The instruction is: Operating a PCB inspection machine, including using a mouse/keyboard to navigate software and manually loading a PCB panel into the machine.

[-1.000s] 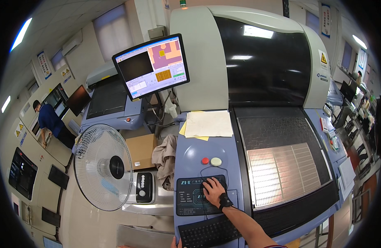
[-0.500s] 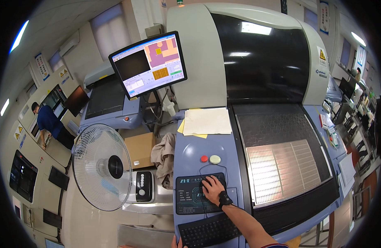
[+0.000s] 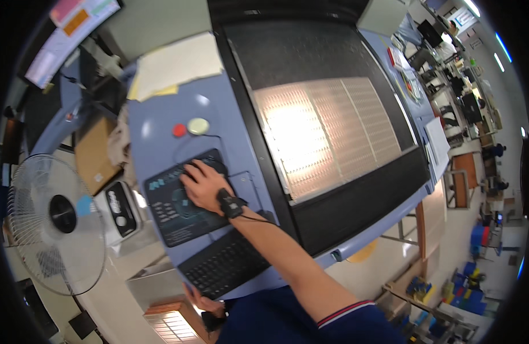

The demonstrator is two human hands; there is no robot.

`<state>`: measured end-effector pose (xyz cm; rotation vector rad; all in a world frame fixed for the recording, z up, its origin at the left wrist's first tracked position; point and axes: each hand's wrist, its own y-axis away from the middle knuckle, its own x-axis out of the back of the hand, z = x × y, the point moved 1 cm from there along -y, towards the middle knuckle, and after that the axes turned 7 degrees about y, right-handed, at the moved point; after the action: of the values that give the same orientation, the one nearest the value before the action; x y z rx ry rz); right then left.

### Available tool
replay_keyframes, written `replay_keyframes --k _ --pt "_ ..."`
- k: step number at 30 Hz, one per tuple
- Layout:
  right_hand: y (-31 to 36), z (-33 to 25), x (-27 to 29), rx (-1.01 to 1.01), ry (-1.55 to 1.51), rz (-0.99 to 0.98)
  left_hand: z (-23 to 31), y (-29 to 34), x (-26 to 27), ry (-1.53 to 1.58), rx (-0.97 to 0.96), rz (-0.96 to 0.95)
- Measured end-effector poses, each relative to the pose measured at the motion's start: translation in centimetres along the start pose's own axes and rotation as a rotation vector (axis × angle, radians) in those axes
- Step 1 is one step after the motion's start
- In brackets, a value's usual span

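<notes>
My right hand (image 3: 206, 186) lies curved over a computer mouse, mostly hidden beneath the palm, on a dark printed mouse pad (image 3: 172, 221). A black device is strapped to the right wrist. Below the pad, a black keyboard (image 3: 223, 262) sits aslant on the blue machine console (image 3: 161, 135). My left hand (image 3: 206, 303) is low at the console's front edge, beside the keyboard's near corner. Its visible fingers are stretched out and apart, with nothing seen in them. Right of the console, a copper-coloured panel (image 3: 339, 135) with a fine repeated pattern lies flat on the black machine bed (image 3: 293, 51).
Red (image 3: 179, 130) and pale green (image 3: 198, 126) buttons stand above the pad, with white paper (image 3: 181, 64) beyond. A standing fan (image 3: 62, 215), a cardboard box (image 3: 95, 153) and part of a monitor (image 3: 69, 37) are on the left. More papers (image 3: 436, 143) lie at right.
My view has dipped and turned, so the console and panel appear higher and the monitor is cut off. More of my left hand shows. My right hand stays on the mouse pad.
</notes>
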<state>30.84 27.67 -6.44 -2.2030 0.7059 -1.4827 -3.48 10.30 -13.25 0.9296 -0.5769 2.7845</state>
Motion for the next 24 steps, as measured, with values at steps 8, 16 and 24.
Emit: replay_keyframes --k 8,16,24 --pt "0.8 0.4 -1.9 -0.041 -0.019 0.105 -1.4 1.1 2.5 -0.438 0.017 -0.086" --pt "1.9 0.9 -3.9 -0.129 -0.089 0.038 1.8 1.4 0.2 -0.067 0.388 0.199" --pt "1.5 1.1 -3.2 -0.129 -0.088 0.042 1.9 -3.2 -2.3 -0.415 0.05 0.127"
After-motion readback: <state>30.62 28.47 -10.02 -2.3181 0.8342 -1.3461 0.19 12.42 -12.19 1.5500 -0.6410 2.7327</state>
